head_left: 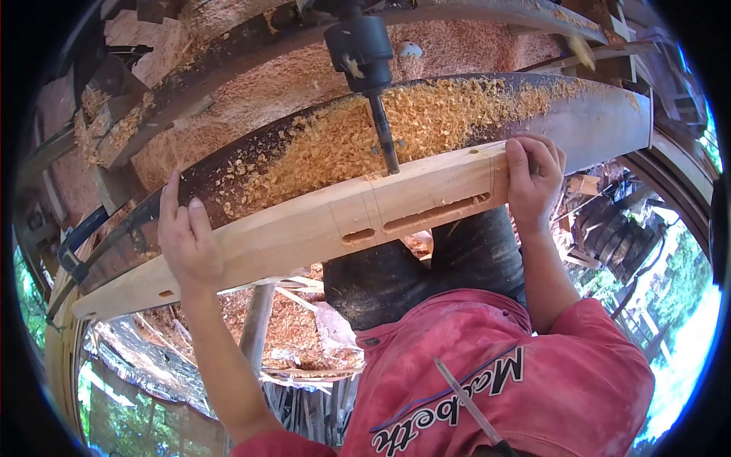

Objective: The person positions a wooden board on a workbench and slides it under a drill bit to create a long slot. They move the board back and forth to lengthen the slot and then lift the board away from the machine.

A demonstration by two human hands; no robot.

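A long pale wooden beam [289,228] lies across the metal work table, with several slots cut in its near side. My left hand [188,236] rests on the beam left of the middle, its thumb and fingers over the top edge. At the beam's right end my right hand [535,177] is wrapped round the wood. Between the hands, a drill bit [384,133] hangs from a black chuck [359,53], its tip at the beam's top face. Pencil lines mark the wood near the bit and beside my right hand.
Wood chips [449,107] are heaped on the metal table [601,122] behind the beam. A clamp [80,244] sits at the table's left end. More shavings cover the floor, and a wooden post [257,324] stands below the beam.
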